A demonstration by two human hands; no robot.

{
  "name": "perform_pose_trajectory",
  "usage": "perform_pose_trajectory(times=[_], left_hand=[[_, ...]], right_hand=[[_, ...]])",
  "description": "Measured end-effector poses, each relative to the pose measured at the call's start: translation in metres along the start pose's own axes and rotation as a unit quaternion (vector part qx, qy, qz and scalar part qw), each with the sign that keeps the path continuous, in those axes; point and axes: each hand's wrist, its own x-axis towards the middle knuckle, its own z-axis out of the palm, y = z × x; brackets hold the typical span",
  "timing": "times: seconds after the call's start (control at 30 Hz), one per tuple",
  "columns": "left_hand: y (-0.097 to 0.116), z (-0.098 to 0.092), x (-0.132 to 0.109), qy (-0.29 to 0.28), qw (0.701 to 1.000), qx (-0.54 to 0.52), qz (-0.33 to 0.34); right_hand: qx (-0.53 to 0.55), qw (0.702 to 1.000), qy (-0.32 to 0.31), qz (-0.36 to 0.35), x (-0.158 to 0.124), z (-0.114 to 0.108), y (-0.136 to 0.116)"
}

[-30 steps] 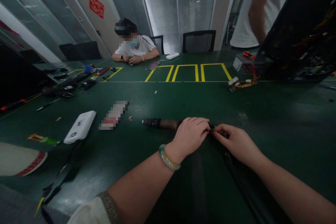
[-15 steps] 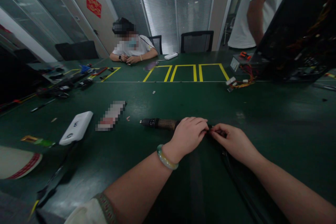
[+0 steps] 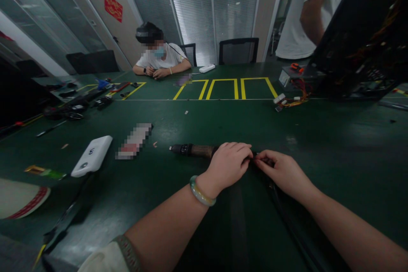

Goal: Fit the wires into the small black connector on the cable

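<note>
A dark electric screwdriver [image 3: 201,151] lies on the green table with its tip pointing left. My left hand [image 3: 230,162], a jade bangle at the wrist, wraps round the tool's rear half and hides it. Close beside it, my right hand [image 3: 282,169] is closed in a pinch at the tool's rear end, where the black cable [image 3: 282,210] begins. The cable runs from there toward the front edge. My fingers cover the joint between cable and tool, so whether it is plugged in cannot be seen.
On the left are a white power bank [image 3: 92,156] with a cable, a green-handled screwdriver [image 3: 46,172] and a blurred-out flat object [image 3: 134,141]. A co-worker [image 3: 161,57] sits opposite. A black computer case [image 3: 357,46] and a power supply [image 3: 291,77] with wires stand at the right.
Both of my hands hold nearly the same pose on the screwdriver and cable. The co-worker's hands have shifted slightly, and the person standing at the right has moved a little.
</note>
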Motion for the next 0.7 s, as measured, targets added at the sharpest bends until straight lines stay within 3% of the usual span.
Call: perform_pose_trajectory(times=[0.7], left_hand=[[0.0009,-0.0002,-0.0008,0.014,1.000,-0.010,-0.014]], right_hand=[[-0.006,1.000,-0.003,0.001,0.0003,0.0003,0.0035]])
